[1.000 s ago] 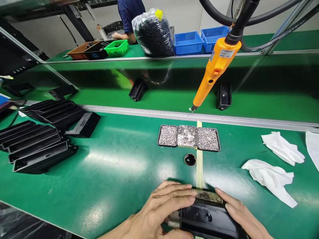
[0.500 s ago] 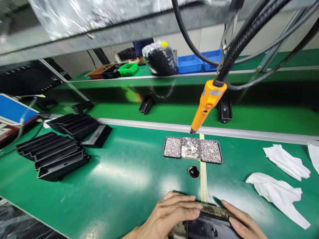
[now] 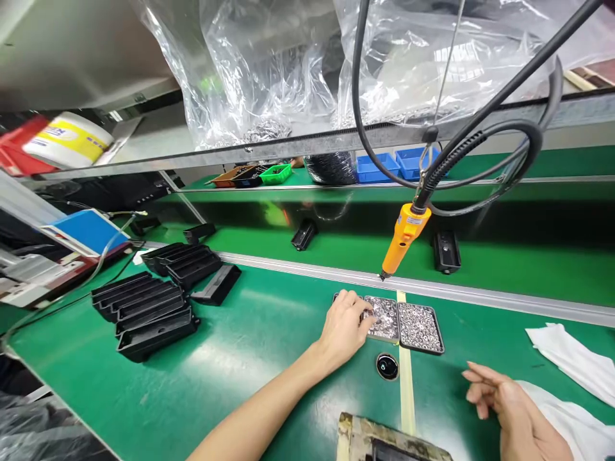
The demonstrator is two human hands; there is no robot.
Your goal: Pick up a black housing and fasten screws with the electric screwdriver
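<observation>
My left hand (image 3: 344,326) reaches over the leftmost of three small trays of silver screws (image 3: 402,322), its fingertips down in the screws; whether it pinches any is hidden. My right hand (image 3: 509,410) hovers above the green bench at lower right, fingers loosely curled, holding nothing. The black plastic part on its worn fixture (image 3: 384,438) lies at the bottom edge, free of both hands. An orange electric screwdriver (image 3: 404,235) hangs on its cable above the trays.
Stacks of black plastic housings (image 3: 148,307) lie at left. A small round black dish (image 3: 387,366) sits in front of the trays. White cloths (image 3: 571,365) lie at right. Two black parts (image 3: 446,250) rest on the conveyor belt behind. Plastic bags hang overhead.
Both hands have let go of the black part. My left hand moved forward to the screw trays, my right hand drew off to the right. The camera tilted up.
</observation>
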